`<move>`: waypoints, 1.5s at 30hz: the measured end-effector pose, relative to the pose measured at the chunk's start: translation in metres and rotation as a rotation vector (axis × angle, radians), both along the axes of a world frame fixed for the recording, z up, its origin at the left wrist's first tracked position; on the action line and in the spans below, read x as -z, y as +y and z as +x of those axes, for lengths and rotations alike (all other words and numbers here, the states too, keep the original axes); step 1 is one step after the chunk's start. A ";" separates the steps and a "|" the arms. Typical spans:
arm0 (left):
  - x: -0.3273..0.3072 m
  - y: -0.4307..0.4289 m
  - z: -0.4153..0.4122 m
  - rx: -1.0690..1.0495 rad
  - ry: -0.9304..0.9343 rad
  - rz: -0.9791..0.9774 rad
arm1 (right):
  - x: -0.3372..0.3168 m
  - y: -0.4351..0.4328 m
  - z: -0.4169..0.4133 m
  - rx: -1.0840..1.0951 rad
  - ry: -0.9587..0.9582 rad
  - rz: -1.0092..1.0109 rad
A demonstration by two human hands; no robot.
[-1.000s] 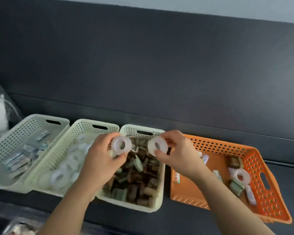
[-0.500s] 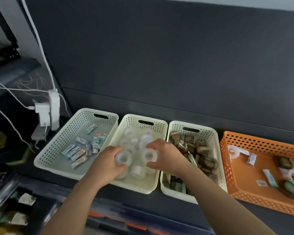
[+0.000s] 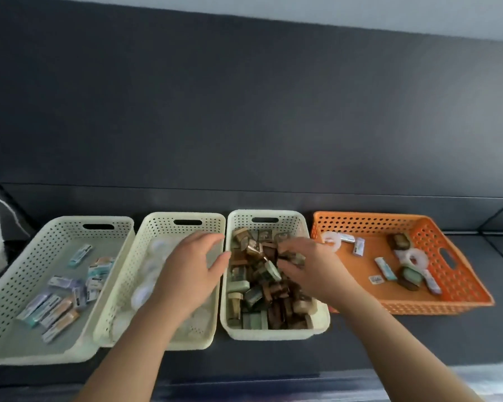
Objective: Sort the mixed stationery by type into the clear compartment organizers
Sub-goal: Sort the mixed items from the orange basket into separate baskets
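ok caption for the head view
Left hand over the tape basket, right hand over the third basket; orange basket holds mixed items.

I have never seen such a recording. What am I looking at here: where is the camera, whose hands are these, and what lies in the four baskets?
No machine is here: a person sorts stationery with bare hands, and one camera worn on the head looks forward and down. Four baskets stand on a dark surface. From the left, the first cream basket holds flat packets, the second basket clear tape rolls, the third basket brown and green blocks. The orange basket on the right holds a mix of these. The left hand hovers open over the tape rolls and holds nothing. The right hand is over the blocks; whether it holds one, I cannot tell.
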State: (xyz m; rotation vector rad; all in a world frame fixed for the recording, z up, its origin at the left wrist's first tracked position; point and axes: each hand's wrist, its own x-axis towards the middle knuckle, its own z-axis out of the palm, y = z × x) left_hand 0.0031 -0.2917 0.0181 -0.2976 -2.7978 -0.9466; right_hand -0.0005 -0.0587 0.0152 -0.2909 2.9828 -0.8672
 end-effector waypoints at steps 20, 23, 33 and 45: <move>0.065 0.295 -0.105 0.305 -0.270 -0.192 | 0.056 0.254 -0.050 0.068 -0.342 0.308; 0.080 0.311 -0.113 0.282 -0.298 -0.237 | 0.064 0.264 -0.062 -0.033 -0.336 0.364; 0.092 0.333 -0.120 0.153 -0.362 -0.338 | 0.079 0.270 -0.070 -0.114 -0.263 0.460; 0.056 0.288 -0.077 0.117 -0.277 -0.176 | 0.073 0.264 -0.071 -0.047 -0.241 0.109</move>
